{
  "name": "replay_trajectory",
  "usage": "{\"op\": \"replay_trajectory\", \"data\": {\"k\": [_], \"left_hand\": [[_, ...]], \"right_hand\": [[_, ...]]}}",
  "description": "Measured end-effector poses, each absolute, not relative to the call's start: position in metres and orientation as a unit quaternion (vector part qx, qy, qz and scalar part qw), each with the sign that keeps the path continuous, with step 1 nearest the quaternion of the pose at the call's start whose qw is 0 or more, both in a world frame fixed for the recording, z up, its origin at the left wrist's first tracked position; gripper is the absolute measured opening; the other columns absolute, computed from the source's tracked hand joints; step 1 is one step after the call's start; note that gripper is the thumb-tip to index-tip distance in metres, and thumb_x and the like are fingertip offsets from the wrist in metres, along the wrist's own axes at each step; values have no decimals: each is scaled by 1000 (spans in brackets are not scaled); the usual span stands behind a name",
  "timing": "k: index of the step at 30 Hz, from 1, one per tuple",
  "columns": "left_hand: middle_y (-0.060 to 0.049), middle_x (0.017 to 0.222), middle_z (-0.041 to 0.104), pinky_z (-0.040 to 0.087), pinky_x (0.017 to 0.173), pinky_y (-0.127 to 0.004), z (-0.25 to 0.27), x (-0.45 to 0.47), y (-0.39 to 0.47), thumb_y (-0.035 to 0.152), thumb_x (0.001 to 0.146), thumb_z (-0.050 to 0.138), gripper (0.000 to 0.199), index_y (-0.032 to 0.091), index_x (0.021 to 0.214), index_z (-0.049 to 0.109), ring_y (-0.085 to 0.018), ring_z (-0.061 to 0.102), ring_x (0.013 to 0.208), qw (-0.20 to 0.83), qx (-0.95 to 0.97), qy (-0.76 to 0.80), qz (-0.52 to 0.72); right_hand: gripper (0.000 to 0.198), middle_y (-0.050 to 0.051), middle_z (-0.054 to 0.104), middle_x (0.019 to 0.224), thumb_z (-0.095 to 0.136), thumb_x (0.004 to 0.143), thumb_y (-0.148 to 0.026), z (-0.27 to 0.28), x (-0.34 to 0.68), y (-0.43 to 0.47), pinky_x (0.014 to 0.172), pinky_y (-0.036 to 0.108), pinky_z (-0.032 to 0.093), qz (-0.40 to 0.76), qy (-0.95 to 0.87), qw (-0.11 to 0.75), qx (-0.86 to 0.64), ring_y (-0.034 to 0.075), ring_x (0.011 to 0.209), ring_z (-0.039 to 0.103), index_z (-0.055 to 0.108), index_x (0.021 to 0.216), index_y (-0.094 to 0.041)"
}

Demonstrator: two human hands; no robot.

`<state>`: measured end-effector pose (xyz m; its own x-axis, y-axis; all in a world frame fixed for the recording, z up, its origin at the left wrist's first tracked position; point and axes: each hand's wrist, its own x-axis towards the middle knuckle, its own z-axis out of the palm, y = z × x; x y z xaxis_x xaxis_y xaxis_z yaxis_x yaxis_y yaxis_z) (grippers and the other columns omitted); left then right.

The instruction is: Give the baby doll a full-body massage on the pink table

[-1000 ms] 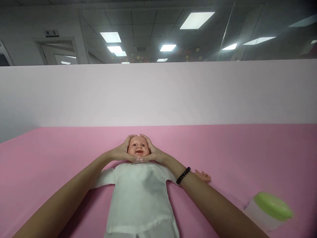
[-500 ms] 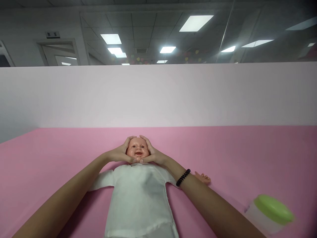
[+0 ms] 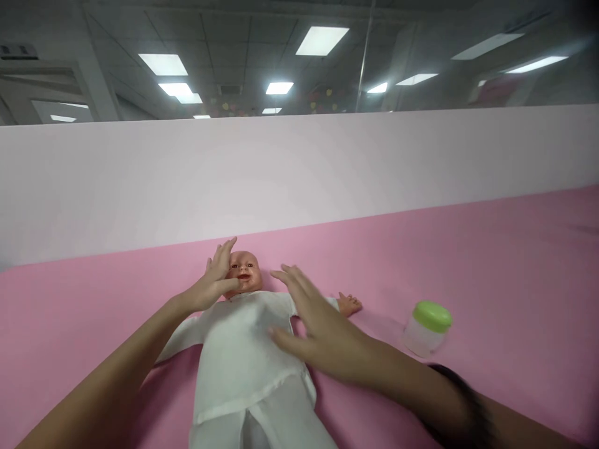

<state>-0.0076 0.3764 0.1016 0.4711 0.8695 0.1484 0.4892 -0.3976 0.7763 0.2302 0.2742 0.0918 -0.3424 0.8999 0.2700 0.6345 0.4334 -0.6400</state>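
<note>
A baby doll (image 3: 253,349) in white clothes lies on its back on a pink surface (image 3: 515,280), arms spread out. By the left side of the doll's head (image 3: 246,269), my left hand (image 3: 213,280) has its fingers stretched and apart; its thumb overlaps the cheek, and I cannot tell whether it touches. My right hand (image 3: 318,324) hovers over the doll's shoulder and chest on the right, fingers spread, nothing in it. A dark band (image 3: 456,399) circles my right wrist, blurred by motion.
To the right of the doll stands a translucent jar with a green lid (image 3: 428,327). Along the back of the pink surface runs a white wall panel (image 3: 299,168). Above it is glass with ceiling lights showing.
My right hand has let go of the doll's head and moved right and nearer to me. My left hand has loosened and opened beside the head. The view has turned right.
</note>
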Motion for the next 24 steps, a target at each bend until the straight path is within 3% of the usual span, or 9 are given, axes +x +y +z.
{"op": "replay_trajectory", "data": {"k": [3,6,9,12,15,18,21,24], "left_hand": [[-10,155,33,13,117,-62,107,26,345,36,84,54,90,30,159,5,-36,22,147,419,738,371,378],[-10,158,31,15,120,-51,109,67,316,43,82,50,83,24,156,21,-30,17,150,597,620,300,411],[-16,152,41,20,120,-46,105,105,293,53,84,42,79,14,152,30,-30,28,147,773,485,255,319],[-18,150,43,18,121,-42,100,134,279,57,87,34,79,6,148,36,-29,31,145,859,385,251,228],[-18,155,35,19,121,-34,98,151,274,58,91,26,80,2,149,34,-24,28,147,883,320,267,214],[-20,153,37,25,118,-30,99,158,274,56,94,23,81,-3,149,32,-24,34,144,890,288,264,235],[-21,147,43,26,118,-32,99,158,275,55,94,22,81,-4,148,34,-26,39,140,890,274,269,246],[-21,139,50,28,117,-32,98,156,274,58,96,19,81,-4,145,38,-26,43,136,890,258,279,252]], "right_hand": [[60,9,30,159,58,89,-47,95,297,230,118,62,19,-50,-777,328,-536,37,149,19,46,144,-28],[60,18,43,148,56,86,-54,76,373,224,108,61,36,-163,-665,342,-644,42,138,38,53,135,-21],[55,15,67,108,52,86,-58,49,413,225,78,46,56,-10,-618,297,-728,32,94,67,55,124,-19],[47,6,69,91,50,91,-53,37,400,218,66,36,57,132,-622,300,-711,23,73,67,48,129,-23],[46,6,69,102,50,95,-44,44,365,210,73,35,58,188,-677,316,-637,22,85,69,43,137,-28],[54,12,63,126,50,95,-39,58,342,209,89,40,58,215,-730,308,-571,25,112,65,38,146,-26],[63,15,46,149,53,93,-42,69,336,216,107,49,48,135,-744,332,-563,30,137,47,35,150,-23],[64,14,36,156,48,97,-44,69,332,223,114,53,39,41,-727,373,-576,31,144,35,30,155,-22]]}}
